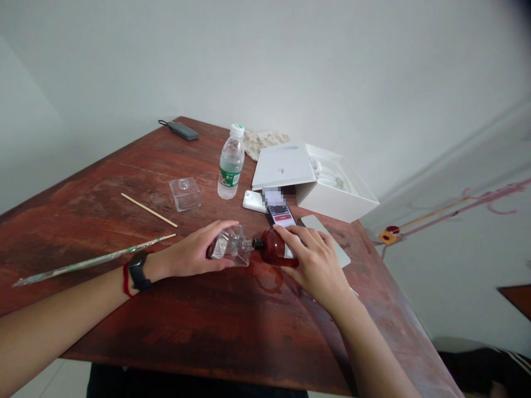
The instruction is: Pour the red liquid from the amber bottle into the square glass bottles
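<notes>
My left hand (pixel 202 248) is wrapped round a clear square glass bottle (pixel 238 250), which lies tilted with its mouth to the right. In my right hand (pixel 316 255) is a reddish-brown round bottle (pixel 272 247) with a dark neck and a pale label, tilted to the left. The two bottle mouths meet or nearly meet above the table. Whether liquid passes between them I cannot tell. Below the brown bottle, a wet-looking ring mark (pixel 270 281) shows on the wood.
Behind my hands stand a water bottle (pixel 231 166), a clear square cap-like piece (pixel 185 194), a white device (pixel 254 201) and a phone (pixel 282 216). An open white box (pixel 332 198) sits back right. A bare stick (pixel 147 209) and wrapped chopsticks (pixel 99 260) lie left.
</notes>
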`<state>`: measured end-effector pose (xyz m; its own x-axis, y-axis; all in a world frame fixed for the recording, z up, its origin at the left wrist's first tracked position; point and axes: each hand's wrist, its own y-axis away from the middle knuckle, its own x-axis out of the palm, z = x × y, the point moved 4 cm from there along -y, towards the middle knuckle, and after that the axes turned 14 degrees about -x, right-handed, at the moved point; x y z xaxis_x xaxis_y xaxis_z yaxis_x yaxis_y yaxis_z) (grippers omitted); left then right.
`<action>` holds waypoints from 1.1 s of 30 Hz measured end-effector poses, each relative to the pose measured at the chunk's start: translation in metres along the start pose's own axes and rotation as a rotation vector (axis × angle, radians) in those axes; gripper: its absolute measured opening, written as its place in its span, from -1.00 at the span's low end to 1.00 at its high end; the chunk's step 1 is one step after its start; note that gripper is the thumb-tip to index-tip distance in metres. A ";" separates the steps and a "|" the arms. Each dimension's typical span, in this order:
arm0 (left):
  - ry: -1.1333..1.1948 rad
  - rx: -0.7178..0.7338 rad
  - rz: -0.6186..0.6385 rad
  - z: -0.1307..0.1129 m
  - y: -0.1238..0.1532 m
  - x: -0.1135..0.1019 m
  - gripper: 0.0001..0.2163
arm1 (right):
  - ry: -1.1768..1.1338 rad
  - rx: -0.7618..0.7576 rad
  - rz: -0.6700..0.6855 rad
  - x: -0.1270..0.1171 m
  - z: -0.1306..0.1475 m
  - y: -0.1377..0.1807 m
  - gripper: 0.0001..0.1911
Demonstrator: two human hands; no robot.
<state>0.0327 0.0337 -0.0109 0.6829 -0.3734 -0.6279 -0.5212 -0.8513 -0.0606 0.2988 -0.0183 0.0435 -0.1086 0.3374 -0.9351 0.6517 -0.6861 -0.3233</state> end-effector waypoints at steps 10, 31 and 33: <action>0.001 0.001 0.003 -0.001 0.000 -0.001 -0.24 | -0.011 0.008 0.001 -0.001 0.000 0.000 -0.31; 0.029 0.022 0.011 -0.001 0.002 -0.001 -0.23 | 0.011 -0.012 -0.001 0.007 -0.004 0.000 -0.29; 0.027 0.024 0.009 -0.001 0.002 -0.001 -0.24 | 0.016 -0.016 -0.008 0.007 -0.004 0.000 -0.31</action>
<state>0.0314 0.0316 -0.0099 0.6913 -0.3912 -0.6076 -0.5396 -0.8387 -0.0740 0.3010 -0.0134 0.0374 -0.1020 0.3532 -0.9300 0.6631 -0.6727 -0.3282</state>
